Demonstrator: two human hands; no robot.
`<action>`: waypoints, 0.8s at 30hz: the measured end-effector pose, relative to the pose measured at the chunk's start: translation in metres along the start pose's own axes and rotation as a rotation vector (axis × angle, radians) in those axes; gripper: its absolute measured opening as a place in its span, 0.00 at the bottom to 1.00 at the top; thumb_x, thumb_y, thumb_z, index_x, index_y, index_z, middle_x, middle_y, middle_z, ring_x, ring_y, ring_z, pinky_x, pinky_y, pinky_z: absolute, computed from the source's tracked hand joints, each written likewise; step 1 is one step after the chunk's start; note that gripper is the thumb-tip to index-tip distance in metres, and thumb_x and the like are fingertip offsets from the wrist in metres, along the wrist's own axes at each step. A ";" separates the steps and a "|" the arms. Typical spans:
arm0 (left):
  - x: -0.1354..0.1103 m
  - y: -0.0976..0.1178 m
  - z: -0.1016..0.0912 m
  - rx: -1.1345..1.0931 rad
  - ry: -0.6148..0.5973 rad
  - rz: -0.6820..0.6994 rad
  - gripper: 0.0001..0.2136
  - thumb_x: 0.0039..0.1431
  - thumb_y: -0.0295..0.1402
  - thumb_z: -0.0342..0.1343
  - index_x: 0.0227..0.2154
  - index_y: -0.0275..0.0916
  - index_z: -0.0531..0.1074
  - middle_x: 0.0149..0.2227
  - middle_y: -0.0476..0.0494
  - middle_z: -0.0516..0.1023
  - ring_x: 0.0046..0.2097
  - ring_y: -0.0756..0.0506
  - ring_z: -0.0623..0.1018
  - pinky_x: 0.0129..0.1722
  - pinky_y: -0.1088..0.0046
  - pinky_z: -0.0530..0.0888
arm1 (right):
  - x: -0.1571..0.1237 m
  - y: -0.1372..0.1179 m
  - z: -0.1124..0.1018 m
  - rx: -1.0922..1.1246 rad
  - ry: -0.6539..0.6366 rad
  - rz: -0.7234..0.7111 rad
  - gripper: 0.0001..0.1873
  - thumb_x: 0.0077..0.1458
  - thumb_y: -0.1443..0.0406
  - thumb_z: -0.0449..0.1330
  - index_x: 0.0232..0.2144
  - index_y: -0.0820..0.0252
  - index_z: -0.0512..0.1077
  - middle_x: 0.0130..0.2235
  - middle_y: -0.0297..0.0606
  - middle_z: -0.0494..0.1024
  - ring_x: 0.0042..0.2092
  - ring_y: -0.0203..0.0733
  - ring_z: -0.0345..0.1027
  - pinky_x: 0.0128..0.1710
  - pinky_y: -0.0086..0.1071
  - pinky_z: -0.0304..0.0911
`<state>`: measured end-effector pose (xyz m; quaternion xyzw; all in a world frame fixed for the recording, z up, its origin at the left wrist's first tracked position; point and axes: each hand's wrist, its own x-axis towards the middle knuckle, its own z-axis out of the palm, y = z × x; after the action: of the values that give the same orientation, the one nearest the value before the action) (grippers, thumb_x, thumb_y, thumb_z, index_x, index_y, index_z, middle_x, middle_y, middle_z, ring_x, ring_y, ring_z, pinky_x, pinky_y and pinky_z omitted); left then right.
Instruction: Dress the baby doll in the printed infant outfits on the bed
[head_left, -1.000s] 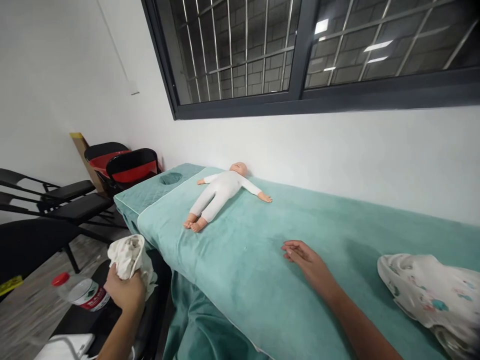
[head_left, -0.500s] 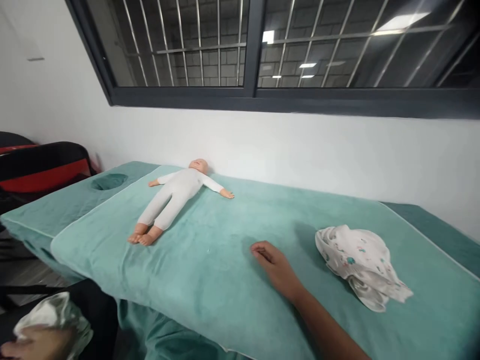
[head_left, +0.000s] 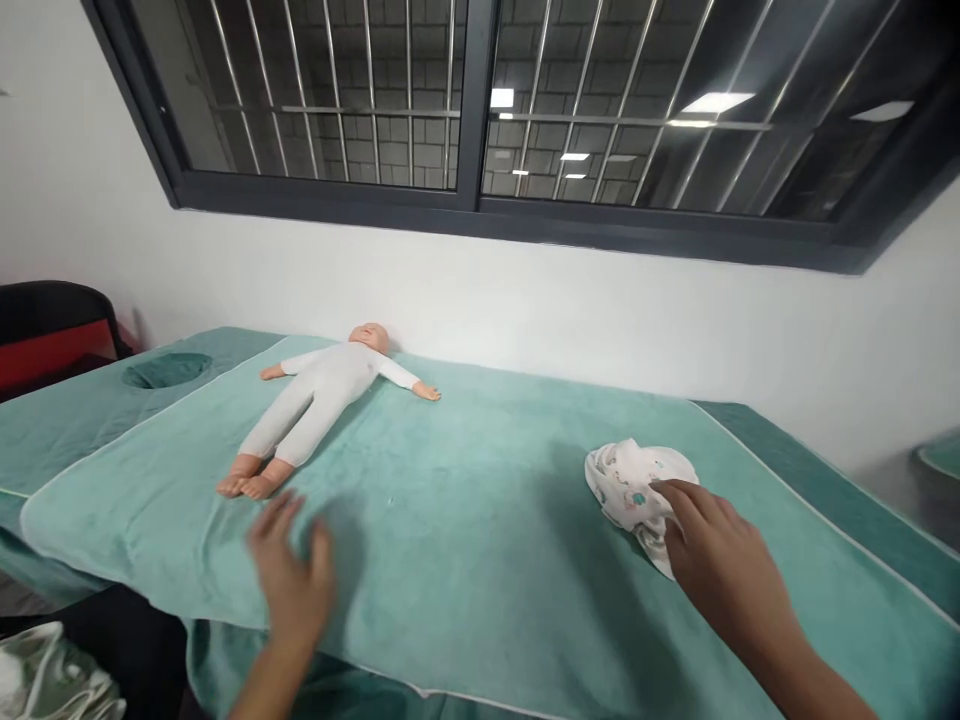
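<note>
A white cloth (head_left: 630, 478) with a small coloured print lies bunched on the right side of the green-covered table (head_left: 480, 570). My right hand (head_left: 724, 560) is at its near right side, thumb and fingers closed on the fabric; the hand hides part of the cloth. My left hand (head_left: 292, 570), a little blurred, is open above the table's front part, thumb and fingers apart and nothing held. Just beyond its fingertips are the feet of a baby doll (head_left: 330, 388) in a white bodysuit, lying face up with arms spread.
A patterned green and white cloth (head_left: 56, 675) lies at the lower left on something black. Behind the table runs a white wall (head_left: 525, 310) with a barred window (head_left: 469, 120). A black and red chair (head_left: 56, 335) stands at the left, near a round hole (head_left: 169, 370) in the table.
My right hand has moved right from the table's middle to the white cloth. My left hand has come up from the lower left, away from the green and white cloth. The view has shifted right.
</note>
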<state>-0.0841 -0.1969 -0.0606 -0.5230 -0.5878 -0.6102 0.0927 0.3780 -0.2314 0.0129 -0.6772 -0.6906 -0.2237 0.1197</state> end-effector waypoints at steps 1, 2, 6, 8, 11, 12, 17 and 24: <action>-0.005 0.013 0.024 -0.078 -0.115 0.012 0.13 0.59 0.34 0.53 0.46 0.35 0.69 0.49 0.34 0.72 0.55 0.36 0.71 0.56 0.50 0.66 | 0.000 0.006 -0.004 -0.020 -0.066 0.019 0.19 0.61 0.64 0.47 0.51 0.56 0.69 0.52 0.43 0.74 0.49 0.55 0.68 0.42 0.46 0.62; -0.009 0.027 0.046 -0.179 -0.278 -0.010 0.12 0.60 0.33 0.50 0.45 0.37 0.70 0.47 0.36 0.74 0.51 0.39 0.73 0.52 0.55 0.70 | 0.001 0.012 -0.006 -0.021 -0.133 0.034 0.18 0.61 0.62 0.47 0.49 0.55 0.70 0.50 0.42 0.75 0.48 0.54 0.69 0.41 0.45 0.62; -0.018 0.074 0.117 -0.505 -0.805 -0.319 0.11 0.59 0.33 0.48 0.41 0.39 0.73 0.37 0.43 0.78 0.37 0.45 0.77 0.40 0.67 0.73 | 0.000 0.033 0.000 0.089 -0.326 0.113 0.18 0.60 0.55 0.49 0.44 0.53 0.73 0.47 0.41 0.77 0.46 0.52 0.71 0.41 0.43 0.62; -0.018 0.085 0.137 -0.546 -0.858 -0.394 0.10 0.56 0.31 0.49 0.39 0.39 0.73 0.32 0.46 0.78 0.30 0.48 0.76 0.37 0.69 0.72 | 0.000 0.043 0.004 0.218 -0.397 0.220 0.19 0.60 0.52 0.49 0.43 0.52 0.74 0.45 0.40 0.79 0.42 0.50 0.72 0.38 0.40 0.62; -0.018 0.086 0.148 -0.560 -0.851 -0.448 0.10 0.56 0.30 0.49 0.37 0.38 0.73 0.30 0.47 0.77 0.28 0.49 0.75 0.35 0.71 0.70 | 0.006 0.054 0.004 0.450 -0.347 0.411 0.20 0.58 0.48 0.51 0.39 0.51 0.74 0.39 0.37 0.79 0.37 0.47 0.72 0.35 0.36 0.62; -0.018 0.085 0.148 -0.567 -0.843 -0.465 0.10 0.56 0.31 0.48 0.37 0.38 0.73 0.31 0.47 0.76 0.28 0.49 0.76 0.35 0.71 0.70 | 0.010 0.055 0.002 0.528 -0.268 0.455 0.20 0.57 0.48 0.52 0.38 0.52 0.74 0.37 0.36 0.79 0.36 0.45 0.71 0.34 0.35 0.62; -0.020 0.081 0.137 -0.604 -0.843 -0.498 0.11 0.59 0.34 0.48 0.39 0.38 0.73 0.32 0.45 0.77 0.31 0.48 0.76 0.35 0.72 0.71 | 0.045 0.023 -0.010 0.981 0.067 0.545 0.21 0.56 0.50 0.56 0.41 0.59 0.73 0.32 0.36 0.75 0.33 0.41 0.67 0.31 0.31 0.62; -0.025 0.097 0.128 -0.755 -0.952 -0.463 0.25 0.46 0.34 0.67 0.50 0.45 0.73 0.46 0.45 0.78 0.44 0.43 0.76 0.49 0.65 0.72 | 0.050 -0.115 -0.036 1.252 -0.374 -0.136 0.20 0.62 0.55 0.54 0.55 0.47 0.71 0.59 0.35 0.71 0.59 0.49 0.64 0.57 0.42 0.62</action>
<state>0.0653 -0.1332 -0.0500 -0.5927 -0.4070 -0.4805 -0.5022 0.2564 -0.2028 0.0507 -0.4619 -0.7408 0.3350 0.3545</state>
